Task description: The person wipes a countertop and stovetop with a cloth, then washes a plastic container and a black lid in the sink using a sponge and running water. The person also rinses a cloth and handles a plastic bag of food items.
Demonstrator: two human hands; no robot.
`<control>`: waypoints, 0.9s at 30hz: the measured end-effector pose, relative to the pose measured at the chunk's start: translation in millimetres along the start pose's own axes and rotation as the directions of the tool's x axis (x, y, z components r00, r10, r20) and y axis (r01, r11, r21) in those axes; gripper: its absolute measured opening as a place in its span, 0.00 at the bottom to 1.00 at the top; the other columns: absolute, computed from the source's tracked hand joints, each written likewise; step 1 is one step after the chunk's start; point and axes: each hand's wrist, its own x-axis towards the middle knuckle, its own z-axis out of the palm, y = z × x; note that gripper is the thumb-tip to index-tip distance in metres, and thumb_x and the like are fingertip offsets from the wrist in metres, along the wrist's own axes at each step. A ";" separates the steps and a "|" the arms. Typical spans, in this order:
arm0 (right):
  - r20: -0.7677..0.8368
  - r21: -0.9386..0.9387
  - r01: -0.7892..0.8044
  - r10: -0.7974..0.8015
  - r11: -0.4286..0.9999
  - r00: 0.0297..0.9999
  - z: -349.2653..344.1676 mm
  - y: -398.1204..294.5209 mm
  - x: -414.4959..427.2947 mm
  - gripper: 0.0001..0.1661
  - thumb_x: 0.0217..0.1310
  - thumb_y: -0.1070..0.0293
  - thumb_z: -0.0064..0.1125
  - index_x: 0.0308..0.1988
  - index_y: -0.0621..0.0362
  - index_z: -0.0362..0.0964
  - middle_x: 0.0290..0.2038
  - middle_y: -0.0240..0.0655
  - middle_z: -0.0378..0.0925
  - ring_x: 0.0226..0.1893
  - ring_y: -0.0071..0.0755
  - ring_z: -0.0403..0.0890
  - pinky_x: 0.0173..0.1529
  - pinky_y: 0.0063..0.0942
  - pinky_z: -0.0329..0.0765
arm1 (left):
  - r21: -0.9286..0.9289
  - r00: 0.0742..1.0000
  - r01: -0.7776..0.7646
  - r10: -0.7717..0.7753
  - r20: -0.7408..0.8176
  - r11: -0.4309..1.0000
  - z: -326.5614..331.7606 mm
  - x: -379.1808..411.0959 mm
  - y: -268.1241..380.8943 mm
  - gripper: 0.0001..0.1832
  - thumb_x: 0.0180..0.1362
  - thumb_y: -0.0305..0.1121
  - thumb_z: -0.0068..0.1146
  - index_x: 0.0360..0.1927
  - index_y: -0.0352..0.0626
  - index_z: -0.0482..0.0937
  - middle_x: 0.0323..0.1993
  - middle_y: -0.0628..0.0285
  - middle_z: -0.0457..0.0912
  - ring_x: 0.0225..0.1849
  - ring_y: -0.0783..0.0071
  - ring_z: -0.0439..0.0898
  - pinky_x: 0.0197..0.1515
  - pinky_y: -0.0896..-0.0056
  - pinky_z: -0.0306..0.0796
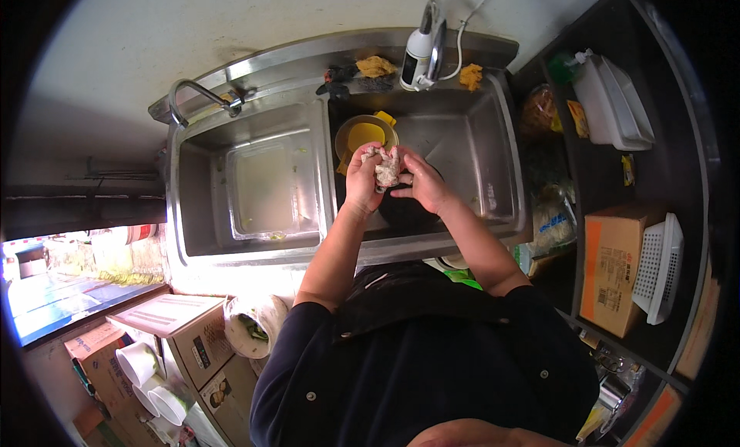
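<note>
Both of my hands are over the right basin of a double stainless steel sink. My left hand grips a crumpled whitish cloth with reddish edges. On the cloth's other side, my right hand pinches it near the top, while its lower fingers are spread apart; one wears a ring. Beneath the hands stands a round pot with yellow handles and a yellow inside, partly hidden by my left hand. A dark round vessel lies under my wrists, mostly covered.
Cloudy water stands in the left basin. A curved faucet rises behind it; a white electric tap stands behind the right one. Wadded yellow cloths and dark gloves lie on the ledge. Dark shelving holds a cardboard box.
</note>
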 end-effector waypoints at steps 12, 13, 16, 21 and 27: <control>0.367 -0.422 -0.115 0.285 0.899 0.886 97.4 21.5 74.5 0.13 0.41 0.77 0.59 0.32 0.55 0.67 0.19 0.25 0.68 0.16 0.19 0.69 0.17 0.17 0.64 | 0.697 0.837 -0.547 0.288 0.465 0.463 -55.0 -40.3 109.4 0.19 0.49 0.26 0.48 0.48 0.39 0.67 0.55 0.47 0.61 0.58 0.56 0.61 0.59 0.62 0.55; 0.351 -0.433 -0.125 0.295 0.893 0.889 106.5 25.5 83.9 0.13 0.40 0.78 0.58 0.31 0.55 0.66 0.18 0.24 0.67 0.16 0.18 0.68 0.16 0.17 0.62 | 0.724 0.809 -0.585 0.320 0.493 0.365 -56.4 -48.5 116.9 0.24 0.45 0.24 0.50 0.50 0.39 0.65 0.55 0.47 0.61 0.57 0.55 0.62 0.58 0.62 0.56; 0.371 -0.502 -0.046 0.263 0.864 0.891 139.0 43.5 88.3 0.11 0.36 0.77 0.57 0.26 0.55 0.65 0.17 0.23 0.64 0.17 0.16 0.65 0.17 0.17 0.59 | 0.609 0.659 -0.618 0.094 0.746 -0.498 -64.5 -71.0 145.5 0.30 0.41 0.25 0.53 0.54 0.42 0.63 0.51 0.48 0.66 0.51 0.52 0.67 0.53 0.61 0.63; 0.503 -0.811 0.377 0.205 0.447 0.840 165.2 100.6 125.9 0.11 0.27 0.77 0.55 0.23 0.62 0.70 0.20 0.41 0.73 0.23 0.37 0.72 0.30 0.30 0.70 | 0.738 0.846 -0.304 0.186 0.500 -0.602 -148.7 -65.0 128.0 0.26 0.40 0.28 0.54 0.47 0.41 0.64 0.41 0.51 0.71 0.39 0.55 0.75 0.38 0.63 0.73; 0.125 -0.987 0.144 0.217 -0.074 0.968 189.7 91.7 127.8 0.13 0.42 0.67 0.51 0.32 0.58 0.75 0.33 0.44 0.77 0.37 0.45 0.77 0.40 0.36 0.73 | 0.744 0.972 0.025 0.189 0.137 -0.668 -179.5 -37.8 123.1 0.10 0.47 0.31 0.49 0.33 0.43 0.65 0.29 0.53 0.76 0.30 0.56 0.79 0.29 0.63 0.74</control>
